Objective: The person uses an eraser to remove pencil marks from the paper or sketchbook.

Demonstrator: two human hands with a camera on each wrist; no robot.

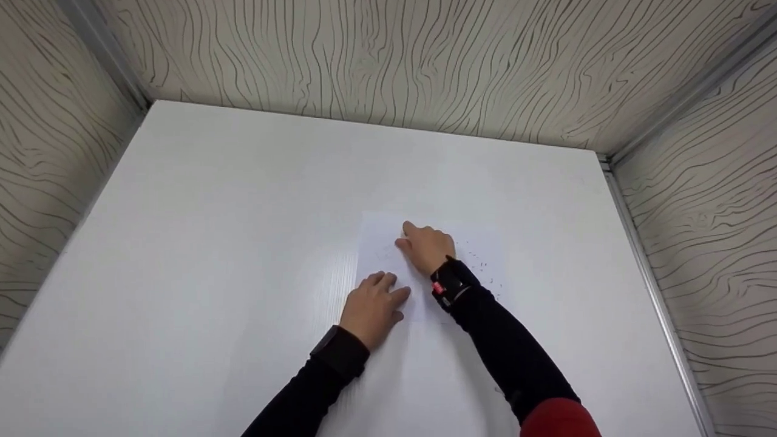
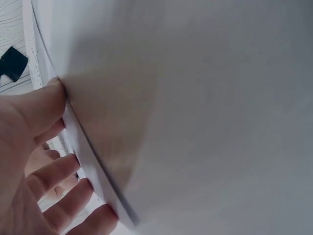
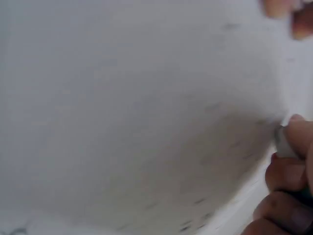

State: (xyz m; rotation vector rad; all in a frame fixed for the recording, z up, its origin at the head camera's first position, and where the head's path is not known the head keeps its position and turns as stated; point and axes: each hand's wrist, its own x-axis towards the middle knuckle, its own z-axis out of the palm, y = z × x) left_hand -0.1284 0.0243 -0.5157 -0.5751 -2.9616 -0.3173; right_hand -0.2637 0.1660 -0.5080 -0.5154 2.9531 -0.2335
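Observation:
A white sheet of paper [image 1: 379, 233] lies on the white table, with small dark crumbs [image 1: 479, 265] scattered over its right part. My left hand [image 1: 371, 306] rests on the sheet's lower left part, fingers spread; the left wrist view shows the fingertips [image 2: 68, 164] pressing near the paper's edge. Up and to the right, my right hand [image 1: 430, 247] is curled against the paper. In the right wrist view it grips a small whitish eraser [image 3: 284, 145], its grey-smudged end touching the sheet. Most of the eraser is hidden by the fingers.
The white table [image 1: 243, 182] spreads around the sheet. Wood-patterned panels [image 1: 364, 60] stand behind it and on both sides, with a metal rail [image 1: 661, 303] along the right edge. Black wristbands [image 1: 343, 349] are on both wrists.

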